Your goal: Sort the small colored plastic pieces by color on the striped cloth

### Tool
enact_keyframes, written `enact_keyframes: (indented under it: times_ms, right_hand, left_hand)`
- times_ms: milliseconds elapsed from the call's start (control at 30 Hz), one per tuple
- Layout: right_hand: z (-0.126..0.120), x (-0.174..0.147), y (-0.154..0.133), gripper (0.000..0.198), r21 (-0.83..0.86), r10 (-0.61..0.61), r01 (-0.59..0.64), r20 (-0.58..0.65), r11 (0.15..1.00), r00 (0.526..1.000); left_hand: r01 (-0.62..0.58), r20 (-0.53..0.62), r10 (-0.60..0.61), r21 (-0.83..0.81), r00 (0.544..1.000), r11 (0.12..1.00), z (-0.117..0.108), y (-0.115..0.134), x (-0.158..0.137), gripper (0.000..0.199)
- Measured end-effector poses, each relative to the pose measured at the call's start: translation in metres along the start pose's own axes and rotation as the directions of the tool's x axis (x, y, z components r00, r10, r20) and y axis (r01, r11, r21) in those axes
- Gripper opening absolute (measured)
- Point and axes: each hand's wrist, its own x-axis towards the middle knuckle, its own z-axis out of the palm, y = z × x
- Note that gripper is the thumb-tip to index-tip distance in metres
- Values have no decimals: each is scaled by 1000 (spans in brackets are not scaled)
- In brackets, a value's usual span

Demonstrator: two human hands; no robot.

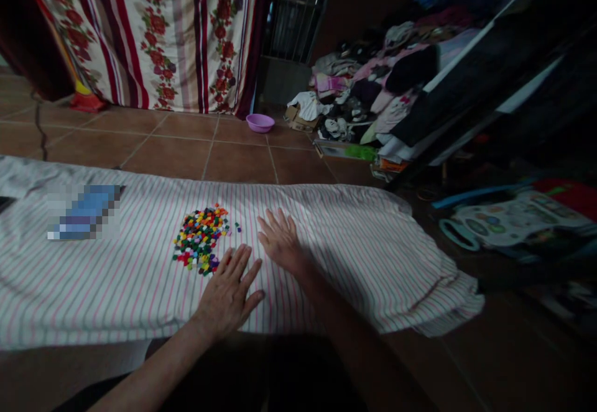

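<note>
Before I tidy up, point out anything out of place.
Clothes lie heaped untidily at the back right rather than folded. On the striped cloth, a few small pieces sit apart from the colourful pile.

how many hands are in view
2: the left hand, by the near right edge of the colored pieces, and the right hand, farther right over the cloth. None seems hidden.

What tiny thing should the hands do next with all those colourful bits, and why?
Maybe the right hand could nudge the stray pieces into the heap of small coloured pieces. They lie just apart from it, on the side facing that hand, whose fingers are spread and seem to hold nothing.
</note>
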Motion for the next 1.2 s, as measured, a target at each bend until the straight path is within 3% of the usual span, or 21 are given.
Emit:
enact_keyframes:
  times_ms: [133,200,300,433,533,633,667,700,767,800,833,900,1000,1067,1133,1200]
  right_hand:
    - [-9,3,36,51,-37,21,-18,89,999,996]
    - [-12,-11,76,50,-107,67,-57,89,993,994]
    - [-16,-45,145,51,-213,242,-229,33,950,970]
    - [-26,-84,222,55,-203,509,-498,-1,843,861]
    - [-39,-92,247,59,-133,631,-626,-12,768,776]
    - [-43,-70,219,62,-95,686,-699,-135,709,715]
    - [-40,-55,197,61,-97,652,-665,-139,741,746]
    - [-34,-38,170,57,-108,579,-590,-118,800,807]
    - [-18,1,114,53,-106,343,-343,-12,933,939]
    - [-10,21,91,54,-79,216,-211,50,974,975]
    - [-3,38,75,55,-46,117,-113,97,992,988]
    - [2,62,74,57,-20,65,-62,159,998,985]
    - [-11,56,141,54,-109,263,-248,168,963,950]
    - [-27,32,206,53,-152,491,-470,150,869,858]
    - [-43,3,264,53,-149,631,-614,113,775,768]
    - [-57,-20,300,52,-150,744,-729,83,667,663]
  left_hand:
    - [-41,5,40,57,999,998,-1,-4,0,62]
    - [-56,15,56,75,998,996,-3,-6,-1,63]
    - [-86,26,84,99,996,991,-7,-8,-4,61]
    - [-112,33,109,126,994,986,-12,-8,-5,62]
    - [-128,5,129,132,992,983,-12,-7,-4,62]
    - [-124,-25,127,109,992,986,-9,-6,-3,58]
    - [-123,-31,126,100,992,987,-8,-6,-3,56]
    - [-124,-34,127,92,991,988,-7,-7,-2,55]
    - [-127,-30,130,87,991,988,-5,-8,-3,54]
    - [-132,-26,135,89,991,987,-5,-8,-3,55]
    - [-137,-20,139,94,990,986,-4,-9,-4,56]
    - [-152,-24,156,116,987,982,-3,-10,-5,60]
    - [-167,-32,174,155,984,974,-4,-11,-6,63]
    - [-192,-31,200,171,979,966,-4,-12,-5,64]
    - [-208,-38,218,183,975,961,-5,-13,-4,62]
    - [-205,-44,217,191,975,960,-5,-13,-3,60]
